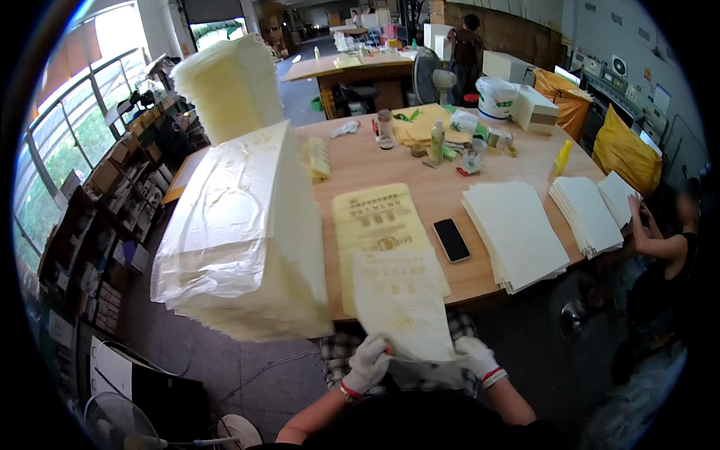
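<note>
Both my hands wear white gloves with red cuffs. My left hand (pixel 369 364) is closed on the near left corner of a thin pale sheet (pixel 405 300) with faint golden print; whether it is a flat bag, I cannot tell. At the opposite near corner my right hand (pixel 478 356) grips the same sheet, its fingers partly hidden and slightly blurred. The sheet's far part overlaps yellow printed sheets (pixel 373 217) lying flat on the table, while its near end hangs past the table edge above my lap.
A tall stack of pale sheets under clear film (pixel 217 232) stands to the left. A phone (pixel 451 240) and a stack of white sheets (pixel 521 236) lie to the right. Bottles, a white bucket (pixel 496 99) and a carton sit farther back. Another person (pixel 660 247) handles sheets at far right.
</note>
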Motion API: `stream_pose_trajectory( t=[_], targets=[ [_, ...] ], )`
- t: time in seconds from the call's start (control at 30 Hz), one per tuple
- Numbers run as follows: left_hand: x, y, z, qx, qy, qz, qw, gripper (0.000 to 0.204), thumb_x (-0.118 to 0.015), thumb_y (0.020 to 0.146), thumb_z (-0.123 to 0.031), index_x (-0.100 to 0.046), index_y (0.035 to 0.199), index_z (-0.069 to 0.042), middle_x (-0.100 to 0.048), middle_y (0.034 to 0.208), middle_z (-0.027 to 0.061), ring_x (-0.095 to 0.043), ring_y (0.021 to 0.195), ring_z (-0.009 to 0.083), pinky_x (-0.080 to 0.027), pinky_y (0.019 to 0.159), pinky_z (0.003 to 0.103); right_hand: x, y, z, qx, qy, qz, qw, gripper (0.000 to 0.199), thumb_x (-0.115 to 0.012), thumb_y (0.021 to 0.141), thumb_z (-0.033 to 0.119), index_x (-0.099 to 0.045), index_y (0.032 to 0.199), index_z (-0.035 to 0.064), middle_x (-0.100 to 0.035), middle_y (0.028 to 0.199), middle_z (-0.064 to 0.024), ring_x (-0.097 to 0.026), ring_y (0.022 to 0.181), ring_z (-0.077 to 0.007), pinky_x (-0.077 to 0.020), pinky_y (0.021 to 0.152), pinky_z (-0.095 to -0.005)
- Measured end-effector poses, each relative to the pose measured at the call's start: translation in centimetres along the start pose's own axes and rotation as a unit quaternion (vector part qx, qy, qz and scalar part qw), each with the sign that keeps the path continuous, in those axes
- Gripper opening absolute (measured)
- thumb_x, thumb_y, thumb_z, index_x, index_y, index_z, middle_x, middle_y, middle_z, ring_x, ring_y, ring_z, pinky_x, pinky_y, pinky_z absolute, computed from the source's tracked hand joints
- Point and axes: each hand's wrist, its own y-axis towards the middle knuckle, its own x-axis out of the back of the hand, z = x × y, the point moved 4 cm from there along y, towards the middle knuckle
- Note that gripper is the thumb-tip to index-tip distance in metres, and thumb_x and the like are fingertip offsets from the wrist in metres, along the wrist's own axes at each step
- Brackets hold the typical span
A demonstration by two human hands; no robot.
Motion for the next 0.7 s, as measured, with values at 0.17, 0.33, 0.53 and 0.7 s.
stream_pose_trajectory(
  t=[0.17,0.33,0.53,0.7],
  targets=[
    [5.4,4.3,-10.2,-0.195,0.126,0.026,0.972,0.009,-0.057,0.065,0.0,-0.052,0.069,-0.006,-0.052,0.07,0.0098,-0.054,0.058,0.0245,-0.042,0.051,0.031,-12.3,4.6,-5.9,-0.011,-0.136,-0.026,0.99,0.044,-0.051,0.089,0.023,-0.044,0.125,-0.0005,-0.052,0.119,-0.0126,-0.053,0.106,-0.0231,-0.0441,0.088,-0.0343],
    [15.0,3.6,-13.7,-0.263,-0.016,-0.247,0.933,0.008,-0.051,0.078,-0.009,-0.049,0.072,-0.006,-0.051,0.074,0.0065,-0.05,0.065,0.0189,-0.045,0.061,0.031,-24.7,12.9,-2.8,0.161,-0.435,0.099,0.881,0.042,-0.052,0.086,0.016,-0.044,0.123,-0.0019,-0.052,0.118,-0.0133,-0.052,0.106,-0.0221,-0.0434,0.087,-0.0337],
    [29.3,7.3,-11.1,-0.283,-0.223,-0.525,0.771,0.009,-0.041,0.081,-0.002,-0.048,0.078,-0.007,-0.05,0.086,0.0021,-0.049,0.083,0.0122,-0.042,0.08,0.027,-41.1,18.1,-7.4,-0.053,-0.423,0.215,0.879,0.038,-0.053,0.088,0.023,-0.05,0.116,-0.001,-0.057,0.087,-0.0071,-0.058,0.078,-0.0179,-0.0493,0.07,-0.0308],
    [33.8,3.2,-1.7,-0.134,-0.249,-0.402,0.871,0.026,-0.049,0.091,-0.028,-0.051,0.1,-0.004,-0.053,0.1,0.004,-0.051,0.091,0.0154,-0.042,0.087,0.03,-41.2,19.6,-10.8,-0.102,-0.407,0.199,0.886,0.039,-0.051,0.09,0.029,-0.05,0.116,-0.0005,-0.06,0.074,-0.0058,-0.061,0.063,-0.0141,-0.0516,0.059,-0.0279]
  ],
)
